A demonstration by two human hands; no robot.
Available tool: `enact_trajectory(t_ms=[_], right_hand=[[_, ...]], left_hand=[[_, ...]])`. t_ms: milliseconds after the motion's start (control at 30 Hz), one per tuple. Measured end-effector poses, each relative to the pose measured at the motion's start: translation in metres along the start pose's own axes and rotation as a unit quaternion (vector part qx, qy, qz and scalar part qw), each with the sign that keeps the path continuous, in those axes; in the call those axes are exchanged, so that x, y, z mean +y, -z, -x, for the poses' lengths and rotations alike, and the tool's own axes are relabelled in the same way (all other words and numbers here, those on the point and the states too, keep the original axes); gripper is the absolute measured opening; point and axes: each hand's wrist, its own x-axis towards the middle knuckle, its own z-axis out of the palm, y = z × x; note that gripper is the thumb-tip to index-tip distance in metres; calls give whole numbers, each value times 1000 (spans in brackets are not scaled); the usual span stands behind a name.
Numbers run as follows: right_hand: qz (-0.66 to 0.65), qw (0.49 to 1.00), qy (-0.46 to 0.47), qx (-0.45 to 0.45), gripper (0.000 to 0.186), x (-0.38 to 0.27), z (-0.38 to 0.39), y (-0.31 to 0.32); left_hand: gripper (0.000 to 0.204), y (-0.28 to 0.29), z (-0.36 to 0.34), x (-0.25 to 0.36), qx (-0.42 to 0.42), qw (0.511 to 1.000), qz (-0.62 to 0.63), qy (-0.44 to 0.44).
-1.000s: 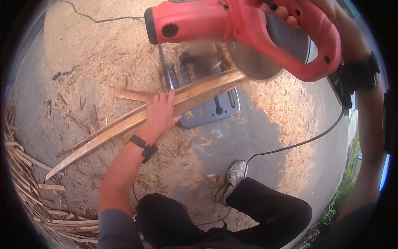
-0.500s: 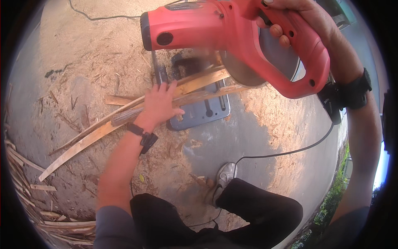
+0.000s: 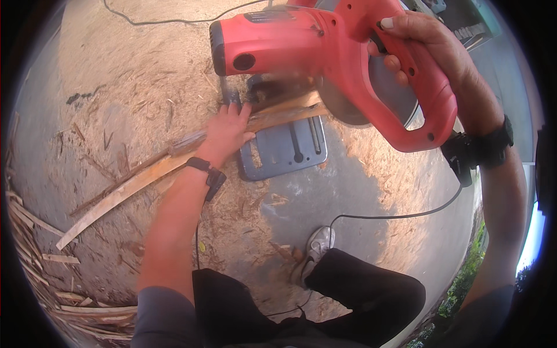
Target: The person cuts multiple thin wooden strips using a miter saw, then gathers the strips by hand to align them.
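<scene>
A red chop saw (image 3: 278, 43) with a round blade (image 3: 342, 104) fills the upper middle. My right hand (image 3: 432, 43) is closed around its loop handle, fingers curled through the opening and thumb near a black button. My left hand (image 3: 229, 130) presses on long wood strips (image 3: 139, 177), fingers over them toward the saw's fence and thumb on the near side. The strips lie across the grey metal base (image 3: 284, 156) and run to the lower left. Their right ends reach the blade, where the motor housing and blur hide the contact.
Sawdust and wood scraps (image 3: 139, 93) cover much of the concrete floor. A pile of thin wood strips (image 3: 93, 316) lies at lower left. One black cord (image 3: 394, 217) crosses the floor near my shoe (image 3: 319, 243); another cord (image 3: 168, 22) runs behind the saw. Green plants (image 3: 464, 284) edge the right.
The saw head appears slightly lower and farther right in view. A short strip end beside my left hand no longer shows, and the strips sit closer together under the hand.
</scene>
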Motion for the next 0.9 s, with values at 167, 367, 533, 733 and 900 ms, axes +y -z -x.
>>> enact_trajectory(t_ms=[167,367,533,733,900], right_hand=[[6,999,-6,34,26,15,14,-16],[-44,997,1,65,27,33,25,-32],[-47,997,14,57,26,44,29,-36],[-34,998,21,42,35,62,32,-33],[-17,997,55,58,42,86,37,-48]], left_hand=[[83,-8,-1,3,4,999,-42,16],[84,-14,1,-2,16,998,-51,15],[85,-14,-1,-2,5,999,-50,17],[86,-15,-2,2,-7,998,-52,25],[86,-15,2,-1,30,998,-47,15]])
